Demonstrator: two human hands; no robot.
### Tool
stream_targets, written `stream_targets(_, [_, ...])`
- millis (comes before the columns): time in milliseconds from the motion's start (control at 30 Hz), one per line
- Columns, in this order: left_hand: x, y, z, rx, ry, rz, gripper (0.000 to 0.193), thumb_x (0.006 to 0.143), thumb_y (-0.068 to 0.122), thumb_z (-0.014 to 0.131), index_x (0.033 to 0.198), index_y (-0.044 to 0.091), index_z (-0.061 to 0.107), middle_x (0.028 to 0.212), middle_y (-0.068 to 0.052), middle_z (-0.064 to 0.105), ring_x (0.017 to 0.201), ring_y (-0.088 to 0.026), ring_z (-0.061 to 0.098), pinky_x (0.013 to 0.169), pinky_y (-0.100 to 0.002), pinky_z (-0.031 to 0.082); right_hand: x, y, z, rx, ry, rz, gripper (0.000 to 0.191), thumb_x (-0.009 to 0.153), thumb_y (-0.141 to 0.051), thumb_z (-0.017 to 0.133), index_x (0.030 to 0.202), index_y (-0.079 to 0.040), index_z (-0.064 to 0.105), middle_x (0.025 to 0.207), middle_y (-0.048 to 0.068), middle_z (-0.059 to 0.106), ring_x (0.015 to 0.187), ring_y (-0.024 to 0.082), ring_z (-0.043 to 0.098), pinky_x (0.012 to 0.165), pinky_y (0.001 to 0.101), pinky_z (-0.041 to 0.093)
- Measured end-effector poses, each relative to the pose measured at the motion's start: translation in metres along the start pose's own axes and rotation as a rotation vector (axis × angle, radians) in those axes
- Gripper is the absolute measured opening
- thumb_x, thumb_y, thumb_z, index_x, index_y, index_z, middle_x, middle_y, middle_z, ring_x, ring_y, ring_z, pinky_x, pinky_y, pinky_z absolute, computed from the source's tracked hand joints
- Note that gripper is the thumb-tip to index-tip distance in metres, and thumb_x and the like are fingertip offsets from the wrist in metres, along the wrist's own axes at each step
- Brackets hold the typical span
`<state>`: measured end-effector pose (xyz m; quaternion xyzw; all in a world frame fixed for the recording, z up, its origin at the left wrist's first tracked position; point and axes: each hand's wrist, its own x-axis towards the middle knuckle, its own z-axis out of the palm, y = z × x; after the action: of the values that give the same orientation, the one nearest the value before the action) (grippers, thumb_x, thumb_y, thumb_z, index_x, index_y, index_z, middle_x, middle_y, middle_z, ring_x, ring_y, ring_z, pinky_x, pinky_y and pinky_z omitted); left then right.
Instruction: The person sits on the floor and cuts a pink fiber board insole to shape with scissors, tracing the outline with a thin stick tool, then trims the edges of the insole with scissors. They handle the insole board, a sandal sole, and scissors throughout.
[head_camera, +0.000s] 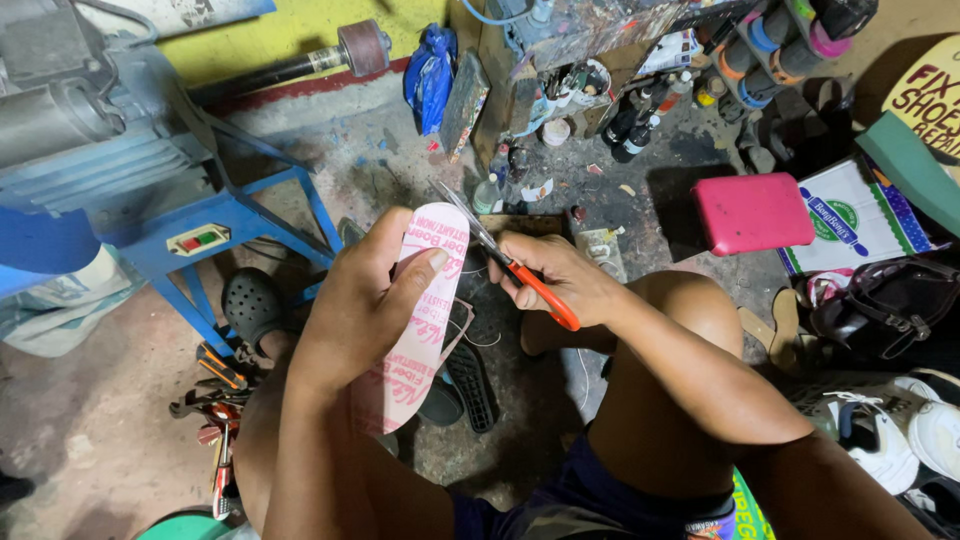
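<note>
From above the person's knees, the left hand is wrapped around a pale insole with pink print, thumb pressed on its face and fingers closed behind it, so the insole stands on end between the knees with its rounded tip up. A thin trimmed strip curls off the insole's right edge. The right hand is closed through the orange handles of a pair of scissors; the steel blades point up and left and lie against the insole's upper right edge. How far the blades are parted I cannot tell.

Below the hands, on the stained concrete floor, a dark shoe sole lies just beside the insole's lower end. To the left, a black clog sits by the leg of a blue metal stand that carries a grey machine. Near the person's left arm lies a heap of hand tools with red and orange grips.

On the right, a pink stool stands well apart from the hands, with a white printed box just beyond it. White sneakers and a dark strapped sandal are piled at the right edge. At the top, small bottles cluster on the floor, next to a blue plastic bag.
</note>
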<state>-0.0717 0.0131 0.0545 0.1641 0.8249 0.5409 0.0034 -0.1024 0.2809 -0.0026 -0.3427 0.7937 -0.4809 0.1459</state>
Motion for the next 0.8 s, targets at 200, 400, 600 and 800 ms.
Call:
stream_targets(200, [-0.002,-0.001,-0.002,-0.036,-0.039,-0.029,0.022,0.096,0.019,0.064,0.112,0.004,0.057,0.086,-0.015,0.067,0.073,-0.026,0.065,0.07,-0.036,0.052,-0.004,0.004,-0.002,-0.023,-0.034,0.038,0.063,0.091,-0.068,0.06,0.101,-0.006,0.059,0.077,0.003,0.059,0.069,0.014,0.059,0.063,0.0301,0.047])
stream_targets(400, [-0.003,-0.003,-0.001,-0.008,-0.063,0.027,0.023,0.098,0.019,0.063,0.113,0.003,0.057,0.09,-0.018,0.069,0.079,-0.031,0.069,0.072,-0.037,0.053,-0.005,0.007,-0.004,-0.009,-0.057,0.046,0.061,0.091,-0.066,0.058,0.104,-0.006,0.058,0.079,0.002,0.058,0.07,0.013,0.056,0.063,0.0297,0.046])
stream_targets(600, [-0.005,-0.009,0.001,0.032,-0.089,-0.005,0.025,0.097,0.022,0.062,0.111,0.003,0.056,0.089,-0.02,0.068,0.081,-0.036,0.069,0.07,-0.039,0.053,-0.007,0.009,-0.007,-0.035,-0.092,0.087,0.067,0.086,-0.071,0.06,0.103,-0.007,0.059,0.078,0.001,0.058,0.069,0.014,0.057,0.061,0.0307,0.045])
stream_targets(800, [-0.008,-0.015,0.002,0.038,-0.119,0.022,0.025,0.097,0.022,0.062,0.111,0.003,0.055,0.087,-0.021,0.069,0.081,-0.037,0.07,0.069,-0.04,0.052,-0.013,0.013,-0.006,-0.081,-0.117,0.071,0.055,0.089,-0.062,0.064,0.101,-0.008,0.059,0.078,0.002,0.059,0.07,0.015,0.06,0.062,0.0313,0.046])
